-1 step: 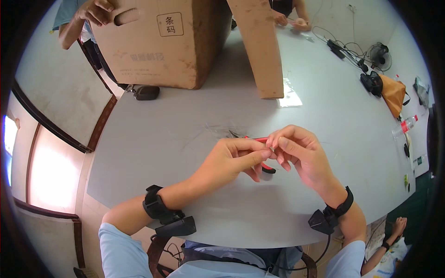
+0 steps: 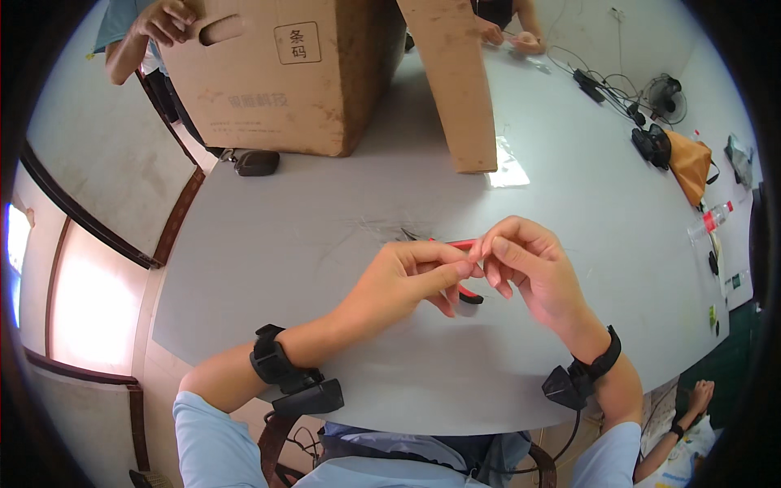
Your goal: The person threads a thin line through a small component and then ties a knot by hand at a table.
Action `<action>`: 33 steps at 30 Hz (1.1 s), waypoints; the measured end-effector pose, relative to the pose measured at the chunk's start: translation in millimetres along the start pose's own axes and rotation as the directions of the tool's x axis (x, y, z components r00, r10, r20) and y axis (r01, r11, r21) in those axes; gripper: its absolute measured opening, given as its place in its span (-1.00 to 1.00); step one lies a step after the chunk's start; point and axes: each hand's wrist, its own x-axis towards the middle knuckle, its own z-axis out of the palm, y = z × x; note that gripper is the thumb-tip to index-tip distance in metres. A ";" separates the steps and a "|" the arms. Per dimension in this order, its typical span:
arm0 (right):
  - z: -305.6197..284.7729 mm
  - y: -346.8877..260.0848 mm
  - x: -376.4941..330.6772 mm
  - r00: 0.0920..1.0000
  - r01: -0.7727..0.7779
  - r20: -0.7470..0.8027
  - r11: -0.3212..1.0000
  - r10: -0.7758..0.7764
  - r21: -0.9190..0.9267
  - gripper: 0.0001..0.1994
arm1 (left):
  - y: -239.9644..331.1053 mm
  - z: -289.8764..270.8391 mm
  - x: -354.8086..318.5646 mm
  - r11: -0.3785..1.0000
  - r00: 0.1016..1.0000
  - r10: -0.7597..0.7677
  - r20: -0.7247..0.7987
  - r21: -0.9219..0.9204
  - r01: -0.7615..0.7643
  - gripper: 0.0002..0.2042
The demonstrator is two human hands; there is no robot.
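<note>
My left hand (image 2: 415,272) and my right hand (image 2: 525,260) meet over the grey table, fingertips almost touching. Thumb and forefinger of the left are pinched together. The right hand's fingers are bent into a pinch too. Whatever sits between the fingertips is too small to make out. Below them lies a pair of pliers (image 2: 469,296) with red and black handles, partly covered by the hands. Just beyond the left hand, thin wire-like strands (image 2: 382,225) are scattered on the tabletop.
A large cardboard box (image 2: 268,89) stands at the far left, its flap (image 2: 455,98) hanging toward me. Near it lie a dark key pouch (image 2: 256,163) and a clear plastic bag (image 2: 508,167). Cables, a small fan (image 2: 667,98) and a bottle (image 2: 712,220) line the right. Other people sit around.
My right hand has shifted up very slightly, and its thumb has moved a little. The left hand stays nearly still.
</note>
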 end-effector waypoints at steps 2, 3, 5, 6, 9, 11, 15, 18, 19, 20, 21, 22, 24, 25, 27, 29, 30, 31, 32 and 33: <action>-4.8 -4.1 1.4 1.000 -0.003 -0.009 0.999 0.003 0.038 -0.84 | 2.8 0.3 -1.4 1.000 1.000 -0.009 -0.021 -0.004 0.009 -0.75; -7.0 -5.9 2.7 0.999 0.023 -0.029 0.998 -0.021 0.064 -0.83 | 4.7 0.5 -2.4 1.000 0.999 -0.017 -0.047 -0.006 0.016 -0.75; -18.2 -9.8 5.6 0.996 0.075 -0.056 0.992 -0.069 0.099 -0.83 | 9.0 -0.5 -3.8 0.999 0.998 -0.034 -0.044 -0.026 0.033 -0.76; -26.5 -11.7 6.3 0.996 0.075 -0.064 0.993 -0.069 0.096 -0.83 | 9.8 -1.2 -3.4 0.998 0.998 -0.050 -0.048 -0.043 0.048 -0.77; -49.8 -16.5 7.2 0.978 0.154 -0.154 0.985 -0.141 0.073 -0.86 | 7.5 -3.4 -1.8 0.998 0.997 -0.052 -0.056 -0.034 0.051 -0.78; -60.1 -18.3 7.0 0.964 0.187 -0.207 0.979 -0.168 0.075 -0.86 | 5.9 -5.6 -1.4 0.998 0.996 -0.058 -0.068 -0.018 0.057 -0.78; -79.7 -19.1 6.0 0.921 0.245 -0.332 0.965 -0.203 0.091 -0.86 | 4.5 -9.8 1.3 0.990 0.988 -0.106 -0.115 0.076 0.115 -0.78; -90.4 -20.2 3.7 0.911 0.265 -0.353 0.958 -0.213 0.105 -0.88 | 6.6 -10.0 1.7 0.989 0.989 -0.117 -0.088 0.077 0.124 -0.78; -92.1 -21.0 2.9 0.901 0.267 -0.379 0.959 -0.212 0.097 -0.88 | 6.4 -9.6 1.7 0.989 0.989 -0.118 -0.085 0.077 0.124 -0.78; -94.0 -21.1 2.9 0.890 0.268 -0.404 0.959 -0.210 0.092 -0.89 | 6.3 -9.5 1.5 0.987 0.988 -0.128 -0.089 0.082 0.136 -0.78; -96.5 -20.8 2.8 0.890 0.268 -0.405 0.959 -0.209 0.093 -0.89 | 6.1 -9.3 1.5 0.985 0.986 -0.139 -0.092 0.086 0.147 -0.78; -99.4 -20.1 2.9 0.887 0.262 -0.415 0.961 -0.201 0.093 -0.89 | 5.5 -9.5 1.5 0.985 0.986 -0.141 -0.092 0.087 0.149 -0.78; -104.5 -18.9 1.6 0.881 0.254 -0.432 0.963 -0.192 0.090 -0.89 | 4.0 -9.9 2.3 0.979 0.985 -0.149 -0.090 0.126 0.159 -0.78; -106.8 -17.8 1.1 0.879 0.250 -0.437 0.965 -0.190 0.083 -0.89 | 4.4 -9.9 2.3 0.979 0.985 -0.151 -0.086 0.125 0.161 -0.78; -110.8 -15.3 -0.3 0.877 0.243 -0.443 0.967 -0.185 0.079 -0.89 | 6.4 -9.5 0.9 0.975 0.987 -0.134 -0.093 0.166 0.148 -0.79; -114.5 -13.4 -2.1 0.874 0.230 -0.457 0.970 -0.169 0.082 -0.89 | 7.0 -9.1 1.1 0.973 0.988 -0.134 -0.083 0.178 0.147 -0.79; -116.2 -12.5 -3.4 0.872 0.231 -0.460 0.970 -0.169 0.082 -0.89 | 7.3 -8.8 1.6 0.971 0.989 -0.130 -0.074 0.191 0.143 -0.80; -117.7 -11.6 -5.0 0.858 0.210 -0.491 0.975 -0.150 0.070 -0.88 | 8.0 -8.3 2.1 0.971 0.989 -0.132 -0.071 0.191 0.143 -0.80; -119.3 -10.1 -6.9 0.842 0.189 -0.524 0.980 -0.131 0.059 -0.88 | 8.3 -7.7 2.8 0.963 0.989 -0.129 -0.078 0.228 0.143 -0.80; -121.0 -8.2 -9.1 0.839 0.189 -0.529 0.980 -0.131 0.058 -0.88 | 8.3 -7.3 3.7 0.954 0.989 -0.125 -0.083 0.264 0.143 -0.81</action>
